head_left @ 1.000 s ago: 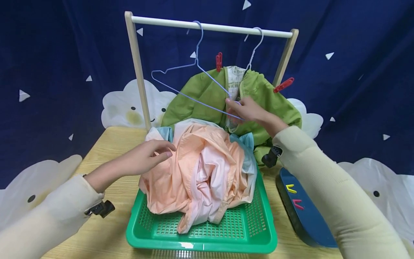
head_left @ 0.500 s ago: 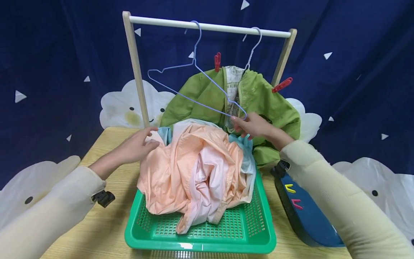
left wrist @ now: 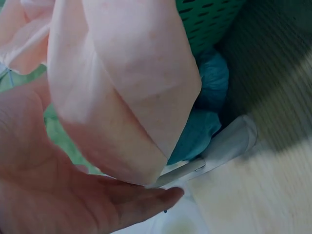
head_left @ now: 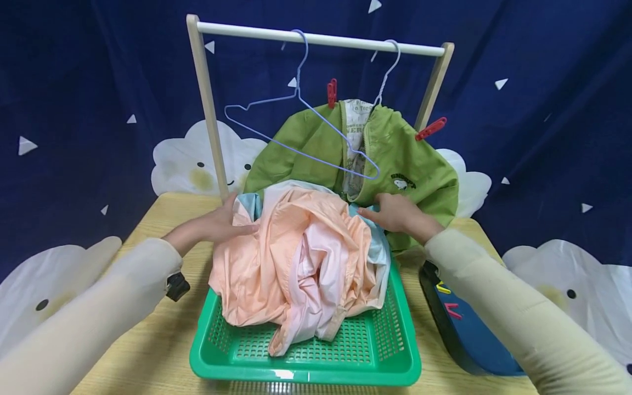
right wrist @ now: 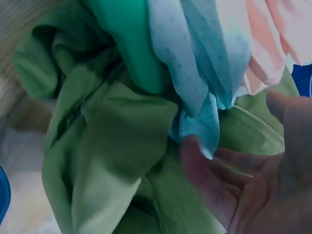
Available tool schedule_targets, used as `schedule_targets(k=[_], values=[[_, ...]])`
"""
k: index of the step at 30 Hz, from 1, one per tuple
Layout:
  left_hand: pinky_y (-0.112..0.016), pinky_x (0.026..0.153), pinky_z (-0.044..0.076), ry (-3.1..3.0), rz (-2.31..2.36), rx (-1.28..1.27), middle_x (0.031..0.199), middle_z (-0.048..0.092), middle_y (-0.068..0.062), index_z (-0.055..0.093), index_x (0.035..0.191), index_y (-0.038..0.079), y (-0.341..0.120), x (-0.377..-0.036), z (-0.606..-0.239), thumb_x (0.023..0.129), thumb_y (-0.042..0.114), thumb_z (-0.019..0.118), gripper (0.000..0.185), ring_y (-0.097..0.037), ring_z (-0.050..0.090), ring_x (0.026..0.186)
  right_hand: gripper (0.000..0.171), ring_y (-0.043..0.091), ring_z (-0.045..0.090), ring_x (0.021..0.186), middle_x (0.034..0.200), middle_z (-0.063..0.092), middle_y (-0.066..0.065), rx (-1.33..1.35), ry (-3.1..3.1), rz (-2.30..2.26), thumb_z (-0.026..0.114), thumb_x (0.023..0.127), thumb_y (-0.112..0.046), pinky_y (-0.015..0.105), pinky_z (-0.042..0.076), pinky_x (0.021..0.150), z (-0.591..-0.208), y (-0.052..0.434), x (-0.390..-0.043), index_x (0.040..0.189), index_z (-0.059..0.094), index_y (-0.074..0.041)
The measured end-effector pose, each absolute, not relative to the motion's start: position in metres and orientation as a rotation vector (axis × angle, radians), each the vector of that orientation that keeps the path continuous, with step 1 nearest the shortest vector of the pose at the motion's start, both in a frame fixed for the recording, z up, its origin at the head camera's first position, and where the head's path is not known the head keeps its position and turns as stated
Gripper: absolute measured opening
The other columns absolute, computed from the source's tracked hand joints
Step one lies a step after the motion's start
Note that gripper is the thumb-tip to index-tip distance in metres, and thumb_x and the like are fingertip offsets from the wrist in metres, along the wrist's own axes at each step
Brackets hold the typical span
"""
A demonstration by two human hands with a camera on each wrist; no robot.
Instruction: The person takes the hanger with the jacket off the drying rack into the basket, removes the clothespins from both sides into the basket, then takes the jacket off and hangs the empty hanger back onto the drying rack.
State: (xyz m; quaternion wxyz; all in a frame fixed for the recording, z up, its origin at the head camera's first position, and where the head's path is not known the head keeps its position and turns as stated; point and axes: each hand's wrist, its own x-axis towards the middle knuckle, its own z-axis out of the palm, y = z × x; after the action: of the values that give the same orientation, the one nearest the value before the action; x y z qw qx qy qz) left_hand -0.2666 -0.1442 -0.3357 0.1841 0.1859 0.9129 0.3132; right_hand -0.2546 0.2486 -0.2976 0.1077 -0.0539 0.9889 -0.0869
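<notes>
A heap of a thin peach-and-pink garment point(head_left: 283, 258) lies in the green plastic basket point(head_left: 306, 374), with a light blue dotted cloth point(right wrist: 195, 58) showing at its back and sides. My left hand point(head_left: 224, 222) is at the heap's left side, thumb over the peach fabric. The left wrist view shows its fingers extended under a fold. On the right, my right hand point(head_left: 395, 213) reaches in with spread fingers, the fingertips at the blue cloth's hanging edge. Above the heap a bare lavender wire hanger point(head_left: 316, 159) hangs from the rack's white rod point(head_left: 316, 38).
Behind the basket a green jacket point(head_left: 291, 148) hangs on a pale hanger point(head_left: 390, 74), with red clothespins point(head_left: 332, 93) at its shoulders. A blue tray point(head_left: 486, 340) holding small yellow and red clips point(head_left: 452, 311) stands to the right, partly behind my right sleeve.
My right hand has let go of the lavender hanger and come down to the heap's right side. My left hand has moved up along the heap's left side onto the peach garment.
</notes>
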Motion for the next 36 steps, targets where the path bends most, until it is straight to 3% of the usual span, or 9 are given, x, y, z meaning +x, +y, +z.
schedule_targets(k=[3,6,8,10,14,18,22,31,36], values=[[-0.063,0.122,0.018,2.497,0.878,0.512,0.160,0.000,-0.043,-0.021,0.154,-0.006,-0.140,-0.269,-0.337,0.099,0.044,0.062,0.111,-0.058,0.014,0.148,0.075,0.046,0.057,0.125,0.140,0.057,0.029,-0.198,2.877,-0.212,0.045,0.102,-0.056,0.055,0.047,0.103,-0.302,0.248,-0.253,0.145,0.046,0.005],[-0.062,0.122,0.020,2.474,0.870,0.541,0.160,0.007,-0.043,-0.011,0.156,-0.008,-0.138,-0.272,-0.339,0.099,0.038,0.062,0.103,-0.058,0.018,0.148,0.070,0.040,0.066,0.109,0.126,0.066,0.025,-0.247,2.876,-0.214,0.049,0.100,-0.056,0.049,0.053,0.088,-0.308,0.247,-0.253,0.139,0.054,0.002],[-0.062,0.121,0.024,2.492,0.866,0.585,0.157,0.021,-0.042,0.004,0.156,-0.011,-0.137,-0.273,-0.342,0.100,0.032,0.061,0.091,-0.056,0.025,0.146,0.058,0.030,0.067,0.085,0.097,0.070,0.016,-0.289,2.893,-0.218,0.055,0.098,-0.055,0.040,0.052,0.070,-0.313,0.247,-0.254,0.119,0.065,-0.002],[-0.061,0.118,0.030,2.535,0.859,0.657,0.150,0.037,-0.041,0.023,0.151,-0.016,-0.137,-0.274,-0.345,0.100,0.025,0.061,0.075,-0.055,0.036,0.141,0.043,0.020,0.056,0.065,0.071,0.058,0.004,-0.339,2.916,-0.234,0.061,0.096,-0.051,0.032,0.042,0.057,-0.318,0.247,-0.256,0.093,0.066,-0.008],[-0.052,0.101,0.049,2.622,0.914,0.805,0.119,0.066,-0.033,0.058,0.124,-0.017,-0.135,-0.276,-0.351,0.096,0.011,0.064,0.040,-0.046,0.063,0.112,0.042,0.013,0.036,0.053,0.057,0.032,-0.006,-0.475,2.958,-0.287,0.069,0.095,-0.036,0.027,0.030,0.052,-0.325,0.245,-0.257,0.065,0.045,-0.018],[-0.032,0.069,0.048,2.687,0.950,0.795,0.074,0.065,-0.010,0.069,0.089,-0.007,-0.131,-0.279,-0.353,0.093,0.004,0.062,0.014,-0.020,0.057,0.070,0.040,0.014,0.038,0.054,0.058,0.034,-0.005,-0.548,2.994,-0.313,0.069,0.095,-0.025,0.028,0.030,0.053,-0.327,0.244,-0.255,0.063,0.046,-0.018],[-0.026,0.060,0.039,2.791,0.898,0.672,0.066,0.055,0.000,0.065,0.076,0.001,-0.128,-0.280,-0.351,0.094,0.006,0.060,0.020,-0.013,0.047,0.063,0.036,0.015,0.038,0.055,0.060,0.035,-0.004,-0.568,3.019,-0.411,0.068,0.096,-0.017,0.028,0.031,0.055,-0.326,0.244,-0.254,0.066,0.049,-0.014],[-0.050,0.085,0.052,3.008,1.002,0.503,0.100,0.072,-0.021,0.071,0.104,-0.004,-0.120,-0.271,-0.330,0.097,0.013,0.057,0.023,-0.034,0.065,0.091,0.034,0.013,0.037,0.057,0.061,0.034,-0.004,-0.642,3.032,-0.780,0.065,0.096,-0.009,0.028,0.033,0.060,-0.315,0.244,-0.247,0.068,0.046,-0.010],[-0.050,0.089,0.049,3.021,1.183,0.501,0.100,0.071,-0.020,0.072,0.101,0.000,-0.109,-0.256,-0.313,0.096,0.014,0.056,0.022,-0.034,0.063,0.096,0.022,0.008,0.041,0.057,0.063,0.045,-0.002,-0.646,2.984,-0.989,0.063,0.099,-0.012,0.025,0.035,0.058,-0.305,0.236,-0.234,0.078,0.058,-0.006]])
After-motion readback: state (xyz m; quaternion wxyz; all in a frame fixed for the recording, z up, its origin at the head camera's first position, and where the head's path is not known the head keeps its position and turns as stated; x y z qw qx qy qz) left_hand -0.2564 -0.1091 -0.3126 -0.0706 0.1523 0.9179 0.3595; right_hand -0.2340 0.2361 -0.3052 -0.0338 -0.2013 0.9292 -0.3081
